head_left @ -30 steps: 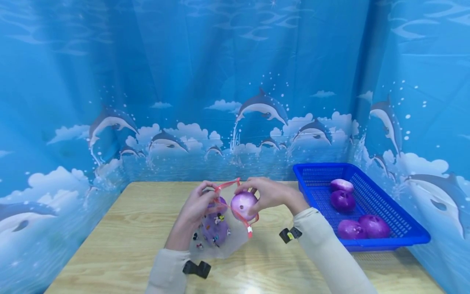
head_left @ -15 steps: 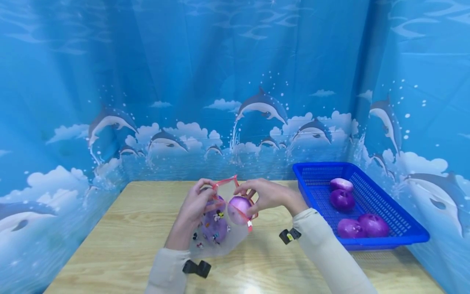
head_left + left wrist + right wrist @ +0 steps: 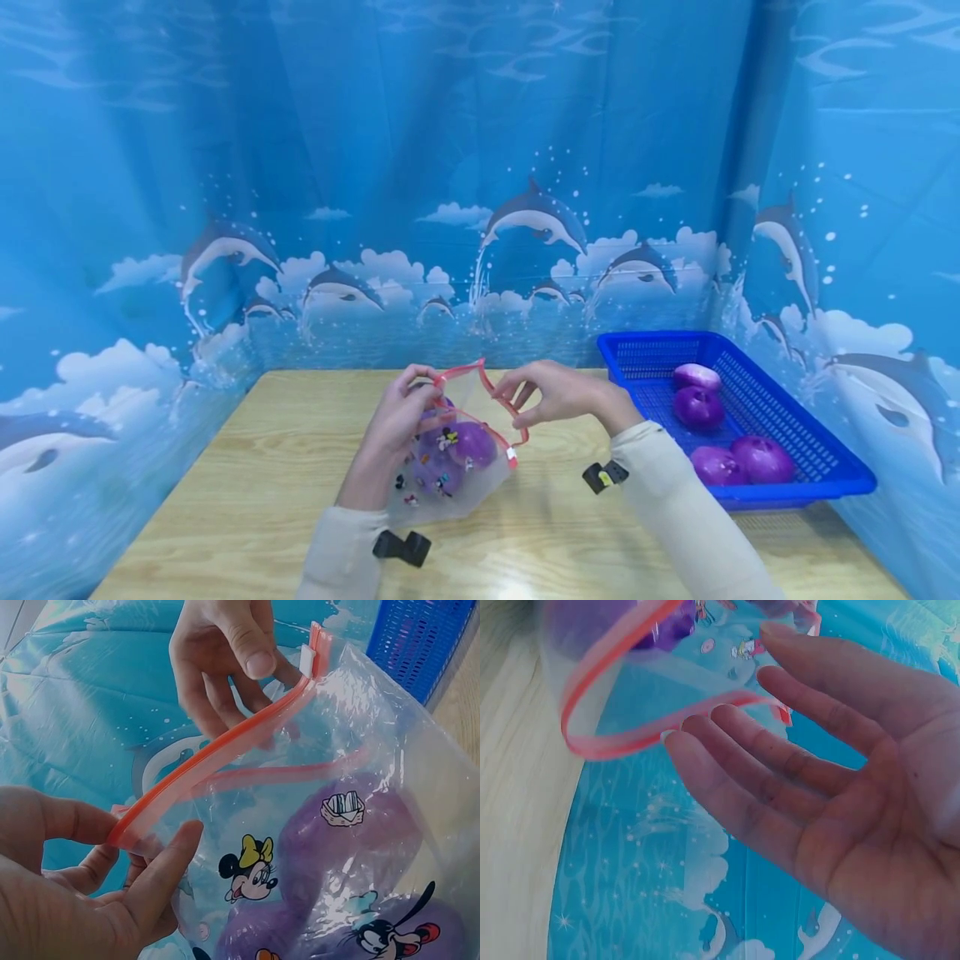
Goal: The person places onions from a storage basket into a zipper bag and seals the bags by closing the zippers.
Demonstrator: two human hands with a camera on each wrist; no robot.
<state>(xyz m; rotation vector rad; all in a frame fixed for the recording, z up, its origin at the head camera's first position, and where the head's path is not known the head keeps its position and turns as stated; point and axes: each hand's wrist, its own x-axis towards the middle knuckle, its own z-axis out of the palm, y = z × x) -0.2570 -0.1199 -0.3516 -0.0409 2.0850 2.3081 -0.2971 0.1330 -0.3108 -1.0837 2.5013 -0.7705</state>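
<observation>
At the head view's six o'clock, over the desk [image 3: 285,467], just dropped the red onion [image 3: 474,444] into the cartoon-printed zip bag [image 3: 476,493], apparently adding to those already bagged. Left the right hand [image 3: 562,392] loosely spread beside the red zip rim [image 3: 214,757]; pinched that rim with the left hand [image 3: 401,412]. Aimed the bag's mouth toward one o'clock, running its long axis, seemingly, seven to one. Left four more onions [image 3: 699,408] in the blue basket [image 3: 757,500] at three o'clock.
</observation>
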